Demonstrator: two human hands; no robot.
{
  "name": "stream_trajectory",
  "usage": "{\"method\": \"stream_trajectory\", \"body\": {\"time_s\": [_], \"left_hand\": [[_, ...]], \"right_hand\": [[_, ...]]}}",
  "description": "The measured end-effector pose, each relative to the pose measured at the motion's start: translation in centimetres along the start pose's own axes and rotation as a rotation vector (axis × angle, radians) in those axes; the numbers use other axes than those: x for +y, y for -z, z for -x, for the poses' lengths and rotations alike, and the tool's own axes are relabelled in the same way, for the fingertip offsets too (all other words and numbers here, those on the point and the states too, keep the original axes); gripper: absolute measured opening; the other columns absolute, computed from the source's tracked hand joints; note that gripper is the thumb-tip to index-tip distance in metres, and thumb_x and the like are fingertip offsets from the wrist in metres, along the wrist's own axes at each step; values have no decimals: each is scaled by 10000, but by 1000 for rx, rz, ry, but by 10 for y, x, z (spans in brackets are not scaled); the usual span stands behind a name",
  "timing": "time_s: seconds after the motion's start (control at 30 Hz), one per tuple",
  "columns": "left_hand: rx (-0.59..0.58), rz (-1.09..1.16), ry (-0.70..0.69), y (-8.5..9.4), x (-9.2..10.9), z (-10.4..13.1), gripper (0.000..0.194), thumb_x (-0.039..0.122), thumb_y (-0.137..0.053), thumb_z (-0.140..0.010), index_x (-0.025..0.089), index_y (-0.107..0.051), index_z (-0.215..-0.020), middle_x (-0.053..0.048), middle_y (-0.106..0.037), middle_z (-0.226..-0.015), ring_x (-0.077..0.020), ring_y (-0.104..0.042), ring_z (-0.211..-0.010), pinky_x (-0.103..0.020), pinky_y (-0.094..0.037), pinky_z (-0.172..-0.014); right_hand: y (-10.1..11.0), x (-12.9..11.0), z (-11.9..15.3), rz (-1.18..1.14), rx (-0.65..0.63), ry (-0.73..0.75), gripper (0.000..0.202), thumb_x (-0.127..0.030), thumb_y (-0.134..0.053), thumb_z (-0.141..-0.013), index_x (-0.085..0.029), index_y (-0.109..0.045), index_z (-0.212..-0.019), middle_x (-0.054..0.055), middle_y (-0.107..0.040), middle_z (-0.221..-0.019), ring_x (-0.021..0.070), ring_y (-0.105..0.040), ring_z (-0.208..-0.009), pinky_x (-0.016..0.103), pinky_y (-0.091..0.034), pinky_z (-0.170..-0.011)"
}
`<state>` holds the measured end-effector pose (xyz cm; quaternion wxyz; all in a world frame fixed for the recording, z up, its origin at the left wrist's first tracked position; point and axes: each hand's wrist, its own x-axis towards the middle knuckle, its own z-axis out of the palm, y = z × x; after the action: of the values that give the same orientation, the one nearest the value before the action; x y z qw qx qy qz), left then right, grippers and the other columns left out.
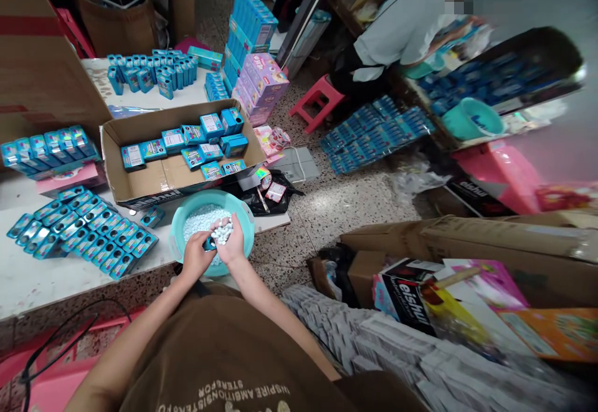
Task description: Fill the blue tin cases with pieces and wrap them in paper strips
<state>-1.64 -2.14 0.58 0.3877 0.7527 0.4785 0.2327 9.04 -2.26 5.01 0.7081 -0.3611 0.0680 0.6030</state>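
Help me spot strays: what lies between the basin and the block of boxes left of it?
A loose box lies on the table between basin and block, in the head view.

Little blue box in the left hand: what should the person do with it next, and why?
Maybe hold the little blue cardboard box steady in the left hand and tip in some small white pellets. The cupped right hand holds a heap right beside it, and the round turquoise plastic basin underneath could catch spills.
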Motion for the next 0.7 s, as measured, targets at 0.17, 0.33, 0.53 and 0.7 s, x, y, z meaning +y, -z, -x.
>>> {"method": "stream_trajectory", "body": {"time_s": [0.17,0.33,0.53,0.7], "left_hand": [[27,15,-10,2,4,-4,336,134,-621,-630,190,-655,-959,-62,-674,-990,-221,-608,-955,-369,-464,-888],[20,12,-8,2,6,-6,326,157,-639,-637,205,-658,-959,-56,-674,-1010,-224,-604,-972,-376,-464,-891],[15,38,-5,0,7,-9,345,150,-648,-630,193,-655,-971,-62,-678,-1010,-228,-604,-975,-383,-458,-897],[24,58,-41,1,11,-11,313,132,-625,-649,200,-661,-952,-54,-682,-979,-222,-602,-958,-378,-456,-883]], "right_hand": [[-8,-2,1,55,63,64,397,-500,-542,-792,-199,-441,-553,-36,-509,-544,104,-513,-535,246,-455,-587],[-6,-5,-1,62,67,47,368,-507,-560,-771,-194,-491,-590,-29,-518,-537,111,-517,-521,256,-452,-565],[-7,-7,-3,78,88,69,383,-512,-579,-762,-193,-462,-586,-42,-475,-536,83,-468,-482,236,-439,-526],[-8,-11,-5,96,132,75,397,-519,-604,-749,-193,-437,-597,-75,-376,-485,48,-359,-408,180,-322,-399]]}}
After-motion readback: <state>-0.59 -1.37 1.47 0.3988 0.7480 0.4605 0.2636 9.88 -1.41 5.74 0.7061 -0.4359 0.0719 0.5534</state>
